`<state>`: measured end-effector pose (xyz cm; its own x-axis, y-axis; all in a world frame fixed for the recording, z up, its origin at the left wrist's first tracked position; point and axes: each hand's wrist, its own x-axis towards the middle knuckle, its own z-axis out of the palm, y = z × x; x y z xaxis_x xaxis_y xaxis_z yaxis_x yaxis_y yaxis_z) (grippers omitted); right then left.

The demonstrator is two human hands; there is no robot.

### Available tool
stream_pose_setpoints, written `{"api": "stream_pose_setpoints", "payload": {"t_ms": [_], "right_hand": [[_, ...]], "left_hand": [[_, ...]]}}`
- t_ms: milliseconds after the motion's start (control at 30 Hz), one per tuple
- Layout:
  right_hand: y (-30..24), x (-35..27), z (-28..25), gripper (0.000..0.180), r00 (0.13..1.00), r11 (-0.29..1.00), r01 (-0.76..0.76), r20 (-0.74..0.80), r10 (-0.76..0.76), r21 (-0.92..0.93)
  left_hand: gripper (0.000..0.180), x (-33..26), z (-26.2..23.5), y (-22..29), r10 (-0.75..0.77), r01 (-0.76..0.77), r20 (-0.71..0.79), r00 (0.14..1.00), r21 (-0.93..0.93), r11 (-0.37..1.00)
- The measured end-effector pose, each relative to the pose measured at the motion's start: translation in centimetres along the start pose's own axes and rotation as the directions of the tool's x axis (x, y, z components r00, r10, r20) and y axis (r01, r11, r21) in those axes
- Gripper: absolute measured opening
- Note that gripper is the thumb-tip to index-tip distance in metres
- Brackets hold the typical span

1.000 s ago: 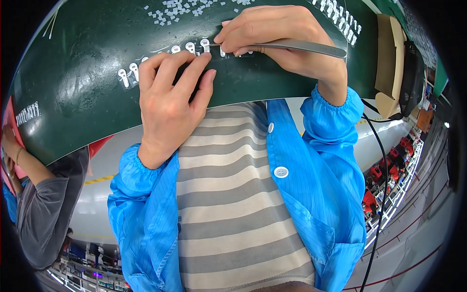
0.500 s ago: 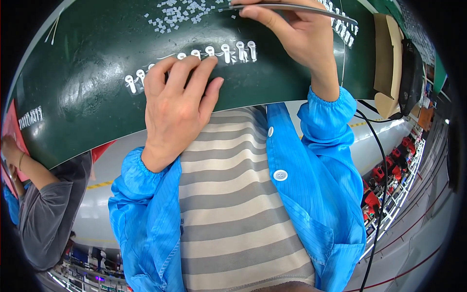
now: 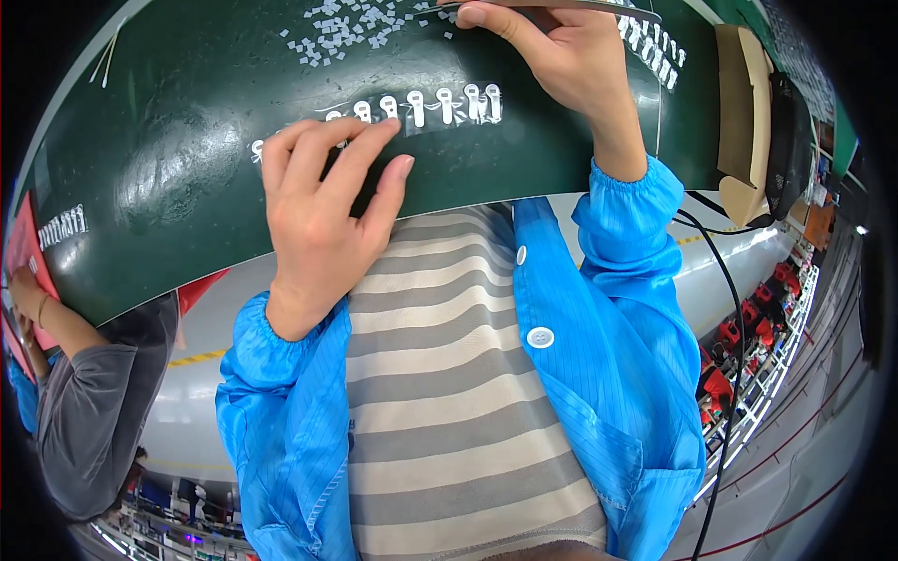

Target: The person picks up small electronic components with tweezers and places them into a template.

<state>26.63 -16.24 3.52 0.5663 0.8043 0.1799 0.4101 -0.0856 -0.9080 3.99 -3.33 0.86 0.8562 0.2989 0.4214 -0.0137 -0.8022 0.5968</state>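
Note:
My left hand (image 3: 323, 210) lies flat on the dark green mat (image 3: 168, 168), its fingertips pressing on the left part of a clear strip carrying a row of small white parts (image 3: 440, 101). My right hand (image 3: 552, 56) is further back at the top edge of the view, holding metal tweezers (image 3: 571, 6) whose tips point left toward a scattered pile of tiny white pieces (image 3: 351, 23). Both sleeves are bright blue.
Another row of white parts (image 3: 655, 42) lies at the mat's right. A cardboard box (image 3: 744, 112) stands at the right edge. A second person's arm in a grey sleeve (image 3: 75, 393) is at the lower left, by a small white row (image 3: 61, 227).
My right hand with the tweezers has lifted off the strip and moved away toward the loose white pieces. My left hand stays pressed on the strip.

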Motion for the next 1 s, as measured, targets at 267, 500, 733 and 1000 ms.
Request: {"api": "stream_pose_setpoints", "payload": {"t_ms": [267,500,733,1000], "right_hand": [[1.3,0.2,0.3,0.011,0.993,0.964,0.114,-0.012,-0.115,0.239],[-2.6,-2.4,1.7,0.011,0.999,0.989,-0.052,-0.014,0.050,-0.141],[-3.4,-7.6,6.9,0.018,0.940,0.927,0.221,-0.189,-0.286,-0.302],[-2.7,-7.3,7.4,0.019,0.910,0.897,0.254,-0.225,-0.349,-0.362]], "left_hand": [[0.028,0.2,-0.8,0.1,-0.055,0.053,0.036,0.998,0.060,0.997],[0.025,-0.5,-0.5,-0.9,-0.032,0.034,-0.017,0.999,0.082,0.996],[0.028,-0.4,-0.1,-1.0,-0.017,0.019,-0.040,0.999,0.059,0.998],[0.032,-0.4,0.2,-1.1,0.040,-0.041,0.012,0.999,0.077,0.996]]}}
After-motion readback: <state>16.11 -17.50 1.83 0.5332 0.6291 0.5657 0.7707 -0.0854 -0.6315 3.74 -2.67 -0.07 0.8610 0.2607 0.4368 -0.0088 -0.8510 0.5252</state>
